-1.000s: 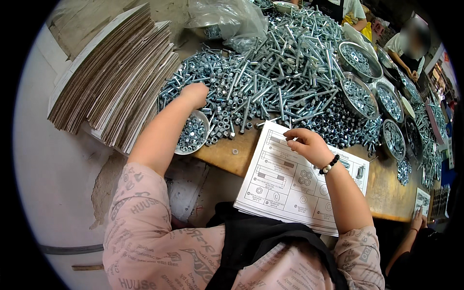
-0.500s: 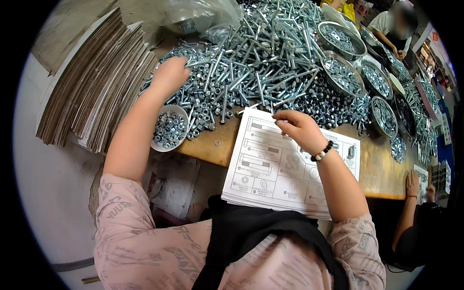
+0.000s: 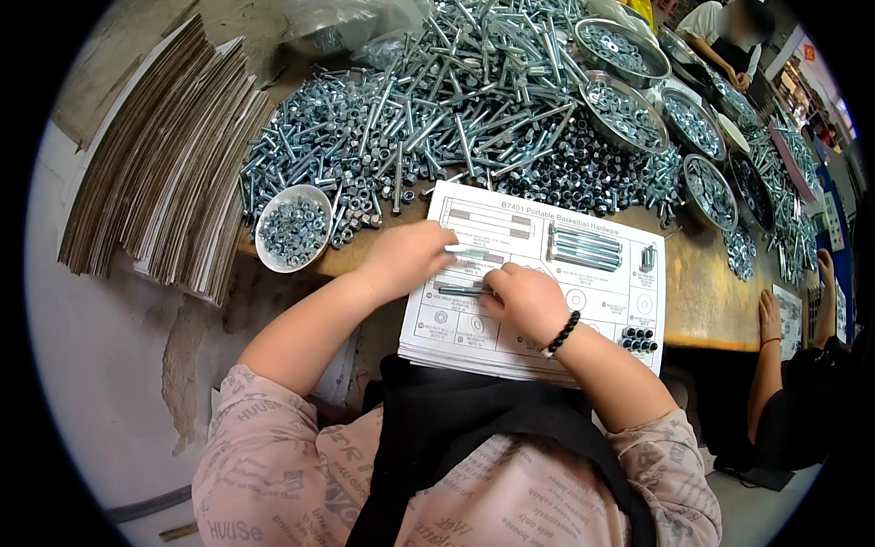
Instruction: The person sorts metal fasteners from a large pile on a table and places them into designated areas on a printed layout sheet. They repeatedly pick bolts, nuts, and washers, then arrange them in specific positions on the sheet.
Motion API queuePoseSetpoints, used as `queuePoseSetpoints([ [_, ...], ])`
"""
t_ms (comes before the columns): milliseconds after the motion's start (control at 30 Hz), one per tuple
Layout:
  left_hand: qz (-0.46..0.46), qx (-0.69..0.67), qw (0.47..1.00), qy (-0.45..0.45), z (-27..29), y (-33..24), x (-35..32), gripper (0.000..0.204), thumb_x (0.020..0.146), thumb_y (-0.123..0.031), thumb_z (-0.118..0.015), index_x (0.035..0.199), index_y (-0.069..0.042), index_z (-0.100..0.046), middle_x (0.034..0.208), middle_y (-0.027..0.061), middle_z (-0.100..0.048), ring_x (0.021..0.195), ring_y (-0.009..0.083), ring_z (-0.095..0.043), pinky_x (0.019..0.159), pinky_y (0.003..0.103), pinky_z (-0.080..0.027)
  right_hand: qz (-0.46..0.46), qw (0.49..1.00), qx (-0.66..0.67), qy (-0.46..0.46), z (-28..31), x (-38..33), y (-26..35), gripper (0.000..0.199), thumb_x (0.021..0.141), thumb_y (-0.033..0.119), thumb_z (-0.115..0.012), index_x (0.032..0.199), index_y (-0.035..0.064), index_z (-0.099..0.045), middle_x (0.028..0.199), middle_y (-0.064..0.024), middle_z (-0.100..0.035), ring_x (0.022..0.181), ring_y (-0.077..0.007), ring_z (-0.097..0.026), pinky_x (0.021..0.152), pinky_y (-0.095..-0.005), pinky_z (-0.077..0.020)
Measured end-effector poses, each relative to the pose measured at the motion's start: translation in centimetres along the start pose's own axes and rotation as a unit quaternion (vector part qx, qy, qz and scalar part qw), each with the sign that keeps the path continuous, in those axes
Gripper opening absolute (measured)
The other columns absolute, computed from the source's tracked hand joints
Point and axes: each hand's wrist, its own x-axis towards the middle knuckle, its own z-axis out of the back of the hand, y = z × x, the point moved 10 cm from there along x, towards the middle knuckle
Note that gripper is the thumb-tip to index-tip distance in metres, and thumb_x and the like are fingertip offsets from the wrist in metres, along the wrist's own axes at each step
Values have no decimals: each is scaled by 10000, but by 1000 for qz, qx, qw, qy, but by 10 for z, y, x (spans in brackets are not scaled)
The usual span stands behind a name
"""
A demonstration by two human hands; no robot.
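Observation:
A stack of printed sheets point(image 3: 428, 335) with outlined hardware drawings lies before me at the table's edge. My left hand point(image 3: 407, 260) is over its left part, fingers closed at one end of a slim silver bolt point(image 3: 476, 254). Beside it my right hand point(image 3: 531, 305) pinches the end of another silver bolt point(image 3: 458, 290), which lies low over the sheet. Several long bolts point(image 3: 585, 248) rest side by side on the top sheet. Short bolts point(image 3: 648, 259) stand to their right, and dark-topped nuts point(image 3: 640, 340) sit near the lower right corner.
Beyond the sheets spreads a heap of loose bolts point(image 3: 437, 100) and nuts. A white bowl of nuts point(image 3: 293, 228) is at the left, near stacked cardboard point(image 3: 146, 164). Metal bowls of small parts point(image 3: 624, 109) stand at the right. Co-workers' hands point(image 3: 771, 314) show farther right.
My left hand has come from the bolt heap to the sheets with a bolt. My right hand has moved down and left, uncovering the long bolts. The view has shifted slightly.

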Motion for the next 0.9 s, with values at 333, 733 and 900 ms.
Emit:
queuePoseSetpoints([
  [333, -59, -69, 995, 42, -17, 0, -26, 240, 726, -153, -654, 953, -75, -648, 947, 82, -579, 893, 255, -553, 781, 349, -434, -28, 997, 74, 14, 1, -11, -13, 219, 736, 188, -653, 915, 94, -572, 845, -85, -591, 785, -272, -585, 671, -363, -472],
  [733, -99, -56, 993, 43, -20, -12, -29, 285, 702, -148, -664, 969, -82, -588, 967, 64, -566, 963, 237, -516, 863, 369, -332, -32, 996, 76, 18, -1, -6, -14, 235, 736, 233, -652, 956, 159, -613, 792, -46, -567, 783, -235, -575, 667, -343, -465],
  [900, -37, -30, 998, -46, 23, 4, -37, 284, 712, -162, -652, 978, -80, -591, 969, 81, -566, 961, 244, -517, 845, 360, -373, -24, 987, 154, 26, 5, -9, -18, 311, 732, 182, -674, 1027, 123, -594, 772, -60, -559, 717, -211, -565, 635, -314, -454],
])
